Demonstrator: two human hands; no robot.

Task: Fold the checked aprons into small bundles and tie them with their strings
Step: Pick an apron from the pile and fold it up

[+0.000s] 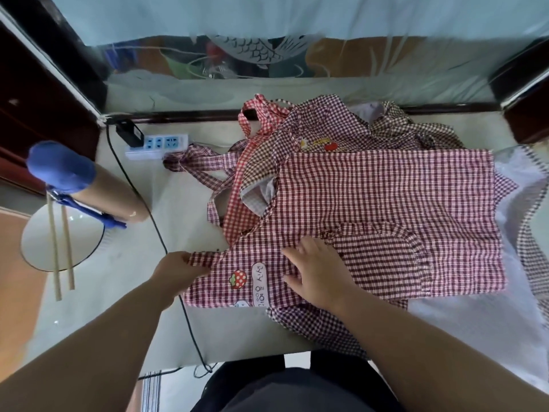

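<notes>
Apron (386,197) flat, left hand (175,272) pinches its edge

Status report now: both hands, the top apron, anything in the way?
Left hand pinches a corner of the top apron; right hand flat on it. It lies spread, not yet bundled, on other aprons. Black cable runs by its left edge.

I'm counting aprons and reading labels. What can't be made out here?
Head view only:
- Apron count: the top apron covers the pile beneath.
- The label: text too small to read.
- The right apron: cut off by the right edge.
- Cloth under the right hand: hidden.
</notes>
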